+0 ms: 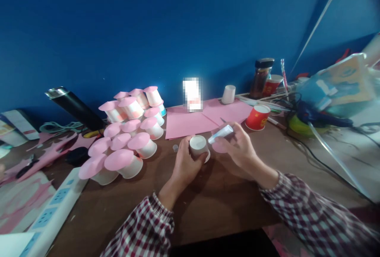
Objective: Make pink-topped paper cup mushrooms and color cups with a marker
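A small white paper cup is held upside down on the brown table, with the left hand wrapped shut around its side. A little white glue tube is pinched tight in the right hand, and a pink paper circle seems to be tucked under the same fingers. The tube tip is pointed at the cup's flat bottom from about three o'clock, very close, though a touch cannot be told. The gluing step seems to be in hand. Next, a gentle squeeze would likely be needed, then the circle pressed flat on top. At ten o'clock, well apart, a heap of pink-topped cups is piled. At twelve o'clock, pink paper sheets are spread, and at one o'clock a red cup is seen.
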Action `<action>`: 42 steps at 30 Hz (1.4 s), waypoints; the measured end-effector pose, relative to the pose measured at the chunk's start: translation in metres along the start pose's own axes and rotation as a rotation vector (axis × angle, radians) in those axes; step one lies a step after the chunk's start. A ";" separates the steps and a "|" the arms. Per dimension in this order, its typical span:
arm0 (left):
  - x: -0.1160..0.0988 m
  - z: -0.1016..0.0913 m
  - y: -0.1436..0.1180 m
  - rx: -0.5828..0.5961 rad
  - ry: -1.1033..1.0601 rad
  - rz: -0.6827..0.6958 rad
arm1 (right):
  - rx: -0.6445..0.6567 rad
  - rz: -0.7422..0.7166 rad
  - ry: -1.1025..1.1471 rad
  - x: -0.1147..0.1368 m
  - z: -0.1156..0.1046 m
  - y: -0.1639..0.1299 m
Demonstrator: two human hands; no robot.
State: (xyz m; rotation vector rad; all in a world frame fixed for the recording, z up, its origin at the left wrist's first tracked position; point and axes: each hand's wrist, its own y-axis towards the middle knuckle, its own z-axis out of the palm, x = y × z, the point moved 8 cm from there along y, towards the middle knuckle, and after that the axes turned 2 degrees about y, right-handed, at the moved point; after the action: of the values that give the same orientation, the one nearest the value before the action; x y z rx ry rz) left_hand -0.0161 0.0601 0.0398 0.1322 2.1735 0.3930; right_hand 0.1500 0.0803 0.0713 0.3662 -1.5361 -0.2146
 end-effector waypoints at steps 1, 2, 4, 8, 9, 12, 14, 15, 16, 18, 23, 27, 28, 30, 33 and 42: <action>0.000 0.001 0.000 0.006 -0.016 0.000 | -0.007 -0.013 -0.008 0.000 0.000 -0.001; 0.000 0.001 -0.001 0.008 -0.022 0.001 | -0.014 -0.027 -0.021 0.000 0.000 -0.002; -0.001 0.000 -0.002 -0.006 -0.002 0.005 | -0.020 -0.047 -0.054 0.000 0.001 -0.005; -0.001 -0.004 -0.003 -0.063 0.062 0.001 | -0.054 -0.065 -0.099 -0.001 -0.001 -0.007; -0.001 -0.004 -0.003 -0.069 0.070 0.000 | -0.062 -0.063 -0.102 -0.001 -0.002 -0.007; -0.001 -0.004 -0.003 -0.077 0.085 0.003 | -0.059 -0.040 -0.102 -0.002 -0.002 -0.007; -0.001 -0.004 -0.004 -0.086 0.091 0.002 | -0.046 -0.037 -0.097 -0.002 -0.001 -0.008; -0.001 -0.005 -0.004 -0.092 0.097 0.003 | -0.047 -0.043 -0.102 -0.002 0.000 -0.008; -0.001 -0.005 -0.004 -0.097 0.104 0.006 | -0.054 -0.052 -0.112 -0.002 0.000 -0.009; -0.002 -0.005 -0.005 -0.106 0.119 0.014 | -0.078 -0.075 -0.141 -0.001 -0.001 -0.010; -0.002 -0.005 -0.006 -0.115 0.144 0.009 | -0.086 -0.101 -0.167 -0.005 0.002 -0.012; -0.003 -0.004 -0.007 -0.112 0.145 0.010 | -0.084 -0.123 -0.212 -0.004 0.002 -0.013; -0.003 -0.004 -0.007 -0.113 0.140 0.019 | -0.073 -0.121 -0.214 -0.003 0.003 -0.012; -0.005 -0.003 -0.007 -0.108 0.128 0.038 | -0.037 -0.106 -0.207 -0.003 0.005 -0.011; -0.005 -0.002 -0.007 -0.084 0.117 0.039 | 0.010 -0.090 -0.220 -0.002 0.007 -0.010; -0.009 -0.004 -0.006 -0.097 0.168 0.064 | 0.072 -0.114 -0.246 0.000 0.013 -0.011</action>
State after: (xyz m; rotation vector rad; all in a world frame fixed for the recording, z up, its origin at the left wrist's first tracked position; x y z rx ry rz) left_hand -0.0137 0.0516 0.0476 0.1180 2.3145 0.5632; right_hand 0.1384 0.0689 0.0677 0.4990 -1.7705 -0.3029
